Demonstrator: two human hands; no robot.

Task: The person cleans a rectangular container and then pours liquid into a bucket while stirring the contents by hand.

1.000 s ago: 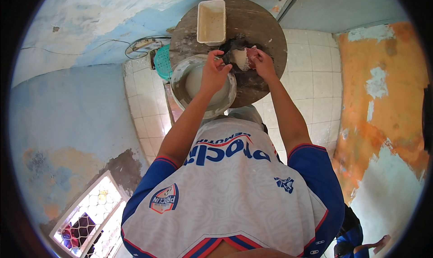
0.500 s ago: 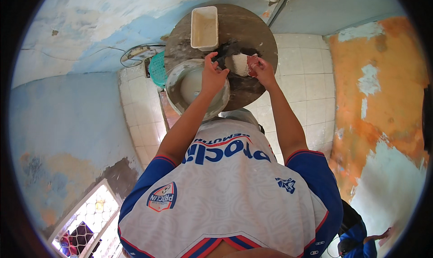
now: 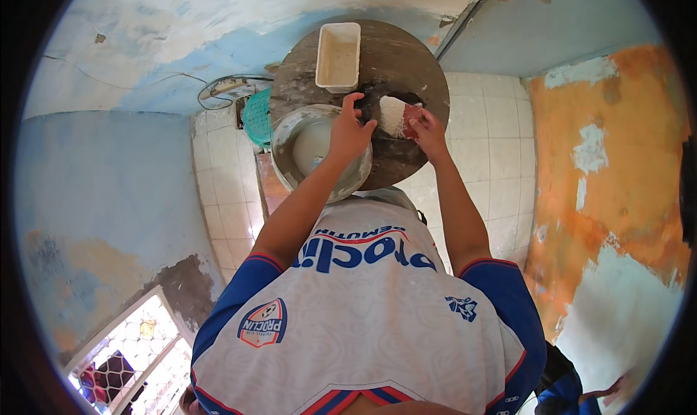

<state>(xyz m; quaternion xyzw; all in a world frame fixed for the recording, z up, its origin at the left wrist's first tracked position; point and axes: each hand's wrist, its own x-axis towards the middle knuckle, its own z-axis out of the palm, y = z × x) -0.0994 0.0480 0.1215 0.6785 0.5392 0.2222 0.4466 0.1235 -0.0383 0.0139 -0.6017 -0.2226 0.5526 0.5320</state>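
My right hand (image 3: 431,133) pinches a flat reddish piece (image 3: 413,122) over the round wooden table. Rough white material (image 3: 392,116) lies against or on that piece; I cannot make out how they join. A dark patch (image 3: 374,96) surrounds them on the tabletop. Over the right part of a round bucket (image 3: 279,150) hovers my left hand (image 3: 350,135), its thumb and index finger apart and nothing between them. Greyish, watery liquid (image 3: 314,141) fills part of the bucket, with a small pale object in it. My left forearm covers some of the rim.
The worn round table (image 3: 298,70) holds a cream rectangular tub (image 3: 338,56) at its far side. A green plastic stool or basket (image 3: 257,117) and a cable (image 3: 218,81) lie to the left. Patchy walls stand close by. Another person's blue clothing (image 3: 563,397) shows at lower right.
The whole view has shifted, so table and hands sit slightly lower in the picture. The reddish piece remains in my right hand; my left hand stays over the bucket, fingers apart.
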